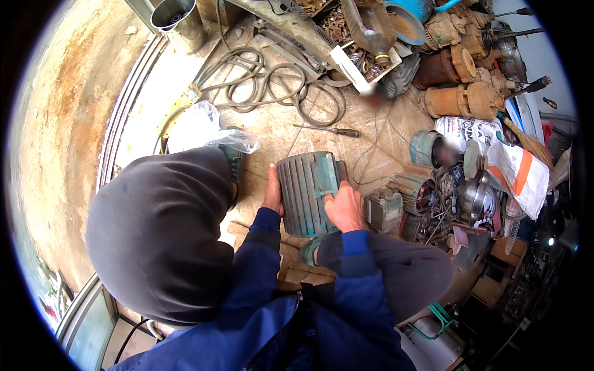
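Clearly both hands brace the ribbed green motor housing (307,193), which lies on its side on the wooden board (346,123) near its front edge. The left hand (273,193) presses flat against the left flank, fingers together; the right hand (344,207) grips the right side (fingertips hidden). Best to keep the pressure even on both sides — the rounded casing could roll toward the screwdriver (328,130).

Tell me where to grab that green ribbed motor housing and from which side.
Take the green ribbed motor housing by its two long flanks, one hand from each side. It lies on the floor with its ribs running lengthwise, which probably gives the palms purchase. The left hand already presses the left flank, and the right hand rests on the right one near the junction box.
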Motion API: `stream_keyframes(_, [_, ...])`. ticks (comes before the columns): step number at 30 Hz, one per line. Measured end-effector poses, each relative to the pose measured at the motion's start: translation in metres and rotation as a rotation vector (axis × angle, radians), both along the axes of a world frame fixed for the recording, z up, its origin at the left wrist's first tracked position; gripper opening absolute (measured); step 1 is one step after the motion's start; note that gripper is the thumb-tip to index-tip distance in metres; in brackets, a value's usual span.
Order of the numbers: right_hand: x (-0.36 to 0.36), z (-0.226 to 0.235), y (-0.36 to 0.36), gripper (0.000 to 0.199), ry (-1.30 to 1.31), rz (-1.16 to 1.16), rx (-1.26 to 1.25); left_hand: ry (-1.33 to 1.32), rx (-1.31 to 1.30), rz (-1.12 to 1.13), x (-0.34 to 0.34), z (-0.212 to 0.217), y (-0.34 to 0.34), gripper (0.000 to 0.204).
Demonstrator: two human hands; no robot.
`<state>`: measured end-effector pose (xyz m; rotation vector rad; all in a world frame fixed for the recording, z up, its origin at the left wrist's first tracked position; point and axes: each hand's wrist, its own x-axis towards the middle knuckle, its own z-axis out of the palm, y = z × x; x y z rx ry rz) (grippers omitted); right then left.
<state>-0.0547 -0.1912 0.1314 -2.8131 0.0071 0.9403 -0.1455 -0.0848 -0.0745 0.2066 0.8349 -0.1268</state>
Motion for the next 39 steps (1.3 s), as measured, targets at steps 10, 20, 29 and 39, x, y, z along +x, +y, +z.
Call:
stream_keyframes(10, [-0.006,-0.002,-0.010,0.024,0.019,0.043,0.013,0.054,-0.022,-0.043,0.002,0.019,0.008,0.074])
stream_keyframes(20, [0.003,0.001,-0.028,0.022,-0.136,0.029,0.220,-0.067,0.106,0.136,0.042,0.054,0.026,0.072])
stream_keyframes(29, [0.009,-0.043,-0.039,0.038,-0.315,-0.051,0.411,-0.030,0.261,0.577,0.058,0.054,0.047,0.039])
stream_keyframes(39, [0.004,-0.065,-0.035,0.040,-0.225,-0.074,0.506,-0.010,0.241,0.587,0.036,0.029,0.056,0.039])
